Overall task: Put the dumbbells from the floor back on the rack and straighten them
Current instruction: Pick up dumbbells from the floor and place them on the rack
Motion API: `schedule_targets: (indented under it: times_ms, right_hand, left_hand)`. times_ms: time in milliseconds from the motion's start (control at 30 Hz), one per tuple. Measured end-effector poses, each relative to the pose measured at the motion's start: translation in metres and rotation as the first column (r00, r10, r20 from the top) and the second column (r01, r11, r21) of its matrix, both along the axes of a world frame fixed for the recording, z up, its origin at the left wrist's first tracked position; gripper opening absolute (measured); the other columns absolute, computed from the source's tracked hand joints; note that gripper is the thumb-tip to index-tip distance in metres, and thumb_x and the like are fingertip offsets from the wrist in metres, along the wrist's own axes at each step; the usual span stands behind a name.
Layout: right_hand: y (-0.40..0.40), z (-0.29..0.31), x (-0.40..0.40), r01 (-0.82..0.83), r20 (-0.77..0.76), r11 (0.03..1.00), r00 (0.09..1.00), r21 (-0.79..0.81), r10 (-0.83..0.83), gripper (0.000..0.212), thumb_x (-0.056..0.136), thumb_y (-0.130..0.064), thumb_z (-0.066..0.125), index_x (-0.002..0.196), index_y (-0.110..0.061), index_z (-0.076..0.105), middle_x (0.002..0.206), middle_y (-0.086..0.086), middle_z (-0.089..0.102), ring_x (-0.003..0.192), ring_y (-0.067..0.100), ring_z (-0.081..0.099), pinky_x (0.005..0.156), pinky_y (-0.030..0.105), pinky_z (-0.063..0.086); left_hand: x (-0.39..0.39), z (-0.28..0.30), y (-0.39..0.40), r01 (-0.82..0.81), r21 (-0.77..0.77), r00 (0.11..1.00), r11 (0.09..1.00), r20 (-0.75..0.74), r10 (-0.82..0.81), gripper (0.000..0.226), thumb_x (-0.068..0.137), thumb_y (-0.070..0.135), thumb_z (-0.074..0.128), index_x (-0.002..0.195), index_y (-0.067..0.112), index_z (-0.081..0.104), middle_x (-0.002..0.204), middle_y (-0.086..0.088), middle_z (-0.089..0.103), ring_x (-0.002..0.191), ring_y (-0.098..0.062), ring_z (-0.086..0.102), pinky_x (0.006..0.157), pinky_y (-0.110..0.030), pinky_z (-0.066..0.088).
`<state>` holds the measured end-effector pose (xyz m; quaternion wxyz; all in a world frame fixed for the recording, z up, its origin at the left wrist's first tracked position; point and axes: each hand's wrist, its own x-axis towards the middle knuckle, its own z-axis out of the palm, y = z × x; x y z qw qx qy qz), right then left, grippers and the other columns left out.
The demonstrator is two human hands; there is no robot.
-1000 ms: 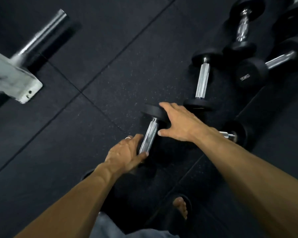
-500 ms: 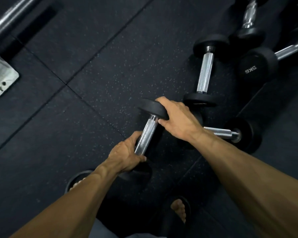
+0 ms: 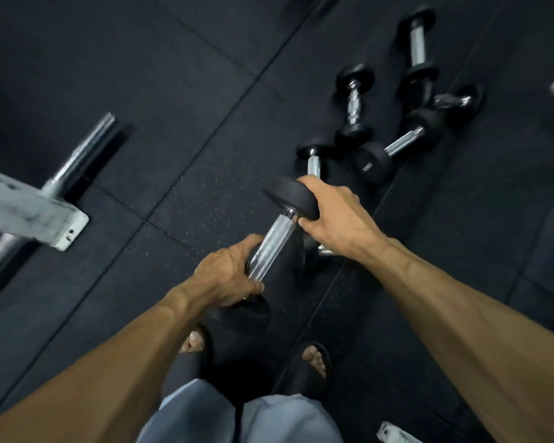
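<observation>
A dumbbell point(image 3: 275, 238) sits at the centre of the view, tilted, its far head point(image 3: 290, 197) raised toward 1 o'clock and its near head point(image 3: 247, 310) low toward 7 o'clock, directly above the person's sandalled feet point(image 3: 314, 359). It appears to be lifted clear of the floor point(image 3: 179, 91), though contact at the near head cannot be told. The left hand point(image 3: 226, 276) wraps its fingers round the lower part of the knurled chrome handle; this grip is fully closed on the bar. The right hand point(image 3: 336, 215) cups the far head, fingers curled over its rim and thumb pressed beneath near the collar.

Risk, as judged: the hold on the smooth rounded head is the weaker one, and a slip there would swing the weight down on the left-hand pivot toward the toes below. The uneven tilt loads the left wrist.

The dumbbell has matt black heads, seemingly rubber-coated, and a bright cross-hatched handle; it appears heavy and rigid.

Further dumbbells point(image 3: 354, 103) lie loose on the floor from 12 to 2 o'clock, some touching, one point(image 3: 397, 145) lying across another's end; stepping back among them could cause a trip. At 9 o'clock a pale metal frame foot point(image 3: 29, 212) and a chrome bar point(image 3: 80, 151) rest on the floor. No rack is identifiable.
</observation>
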<state>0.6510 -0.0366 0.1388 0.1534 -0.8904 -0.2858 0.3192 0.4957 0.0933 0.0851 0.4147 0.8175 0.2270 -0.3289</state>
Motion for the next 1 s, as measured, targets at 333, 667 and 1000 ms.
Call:
schedule_targets:
  times_ms: [333,667,1000]
  right_hand:
    - [-0.047,0.285,0.03,0.157,0.228,0.982,0.957,0.109,-0.179,0.053,0.083,-0.015,0.066,0.13,-0.033,0.048,0.104,0.0,0.068,0.098,0.027,0.064,0.092,0.043,0.05]
    - [-0.138,0.533,-0.003,0.343,0.522,0.902,0.735,0.264,-0.432,0.052,0.082,-0.019,0.069,0.13,-0.027,0.05,0.107,0.003,0.07,0.101,0.03,0.064,0.087,0.043,0.05]
    - [-0.284,0.621,-0.031,0.484,0.618,0.818,0.551,0.312,-0.561,0.056,0.078,-0.023,0.07,0.13,-0.025,0.05,0.107,0.009,0.071,0.103,0.034,0.066,0.086,0.044,0.052]
  left_hand:
    - [0.081,0.266,-0.004,0.275,0.045,0.923,0.961,0.269,-0.276,0.074,0.074,0.03,0.076,0.136,0.042,0.036,0.087,0.01,0.058,0.085,-0.017,0.057,0.075,-0.026,0.044]
    - [0.137,0.496,-0.065,0.497,0.182,0.669,0.848,0.542,-0.508,0.068,0.064,0.028,0.08,0.12,0.044,0.046,0.086,0.012,0.061,0.089,-0.019,0.061,0.078,-0.032,0.05]
    - [0.166,0.585,-0.213,0.69,0.146,0.506,0.709,0.603,-0.616,0.068,0.057,0.027,0.078,0.115,0.046,0.047,0.07,0.009,0.062,0.072,-0.019,0.062,0.078,-0.046,0.056]
